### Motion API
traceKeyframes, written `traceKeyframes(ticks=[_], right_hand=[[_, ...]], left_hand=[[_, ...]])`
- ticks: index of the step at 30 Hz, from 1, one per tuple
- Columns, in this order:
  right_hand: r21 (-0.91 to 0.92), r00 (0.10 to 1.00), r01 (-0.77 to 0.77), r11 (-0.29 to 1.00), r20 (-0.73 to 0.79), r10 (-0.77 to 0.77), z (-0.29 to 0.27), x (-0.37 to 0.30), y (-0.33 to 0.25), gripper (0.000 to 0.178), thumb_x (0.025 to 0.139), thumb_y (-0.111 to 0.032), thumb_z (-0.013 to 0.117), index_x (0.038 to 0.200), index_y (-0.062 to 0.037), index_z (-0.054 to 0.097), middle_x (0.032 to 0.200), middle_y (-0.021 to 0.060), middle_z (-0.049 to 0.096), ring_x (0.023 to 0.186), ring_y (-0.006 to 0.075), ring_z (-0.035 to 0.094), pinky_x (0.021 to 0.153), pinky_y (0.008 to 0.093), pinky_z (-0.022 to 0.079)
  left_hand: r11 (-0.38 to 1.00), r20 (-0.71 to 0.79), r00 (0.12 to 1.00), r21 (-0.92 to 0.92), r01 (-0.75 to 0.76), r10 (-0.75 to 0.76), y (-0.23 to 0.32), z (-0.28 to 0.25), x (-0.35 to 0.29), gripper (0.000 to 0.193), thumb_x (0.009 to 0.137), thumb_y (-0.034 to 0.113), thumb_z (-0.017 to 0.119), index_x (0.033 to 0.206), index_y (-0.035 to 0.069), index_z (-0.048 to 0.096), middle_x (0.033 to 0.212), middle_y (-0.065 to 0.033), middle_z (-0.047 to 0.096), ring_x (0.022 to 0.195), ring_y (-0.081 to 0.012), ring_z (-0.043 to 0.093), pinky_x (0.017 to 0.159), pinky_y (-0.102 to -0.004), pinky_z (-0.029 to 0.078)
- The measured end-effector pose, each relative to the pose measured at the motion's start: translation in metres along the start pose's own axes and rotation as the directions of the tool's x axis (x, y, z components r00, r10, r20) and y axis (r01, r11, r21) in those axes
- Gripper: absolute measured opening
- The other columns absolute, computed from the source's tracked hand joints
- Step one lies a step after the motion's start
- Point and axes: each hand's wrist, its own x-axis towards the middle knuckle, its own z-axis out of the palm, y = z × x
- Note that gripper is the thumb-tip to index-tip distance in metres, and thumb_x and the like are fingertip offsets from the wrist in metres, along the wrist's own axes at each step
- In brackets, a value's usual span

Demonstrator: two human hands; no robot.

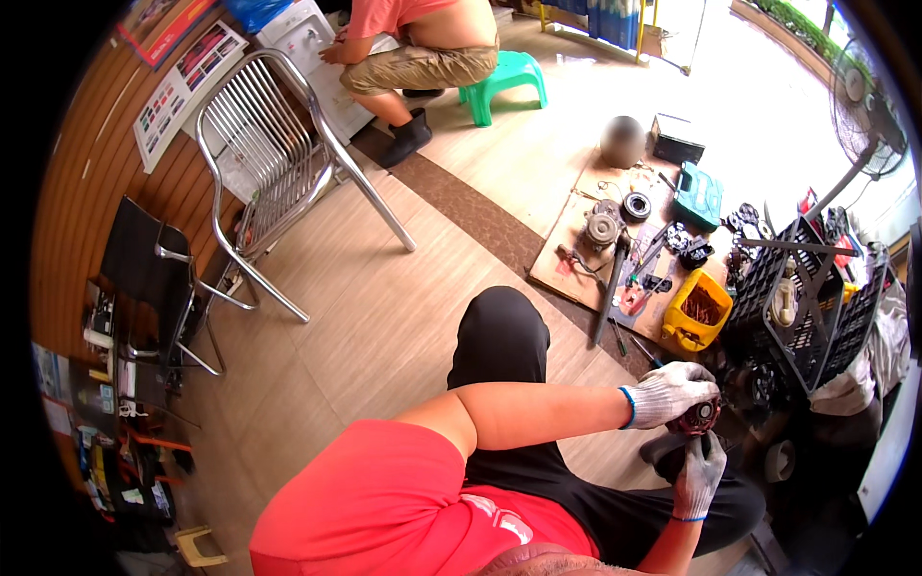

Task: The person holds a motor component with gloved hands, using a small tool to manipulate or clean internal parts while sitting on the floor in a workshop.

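Observation:
Both my hands wear whitish knitted work gloves with blue cuffs, greyed at the fingers. They meet at the lower right, above my bent leg. My left hand (669, 394) is closed over the upper side of a small round motor part (704, 414), dark with reddish rings and a hole at its centre. From below, my right hand (701, 475) grips the lower edge of the same part with its fingertips. My fingers and palms hide some of its outline.
A cardboard sheet (557, 269) bears a dismantled motor (603, 227), a ring-shaped part (637, 206) and tools. Around it stand a yellow cut-open container (698, 309), a teal case (698, 197), a black crate (802, 288) and a fan (869, 115). Another person sits on a green stool (509, 82).

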Motion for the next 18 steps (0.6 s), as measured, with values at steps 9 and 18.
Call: traceKeyframes(ticks=[9, 18], right_hand=[[-0.003, 0.999, 0.036, 0.999, -0.011, -0.036, -0.002, -0.01, -0.007, 0.016, 0.095, -0.007, 0.058, 0.101, 0.0057, 0.066, 0.085, 0.0095, 0.066, 0.078, 0.0129, 0.054, 0.074, 0.0297, 0.046], [0.086, 0.999, -0.026, 0.996, -0.043, 0.03, 0.008, -0.033, 0.004, 0.016, 0.096, -0.001, 0.058, 0.103, 0.0051, 0.071, 0.091, 0.0124, 0.074, 0.082, 0.0176, 0.07, 0.076, 0.0292, 0.053]], left_hand=[[0.981, 0.019, 0.99, -0.13, 0.142, -0.141, 0.007, -0.001, -0.013, 0.04, 0.097, 0.036, 0.06, 0.114, 0.0, 0.064, 0.096, -0.0121, 0.07, 0.08, -0.0185, 0.069, 0.054, -0.0326, 0.058], [0.929, -0.117, 0.987, -0.365, 0.062, -0.112, -0.038, 0.014, 0.008, 0.032, 0.098, 0.032, 0.06, 0.112, 0.004, 0.067, 0.1, -0.0097, 0.069, 0.083, -0.0172, 0.066, 0.064, -0.0343, 0.056]])
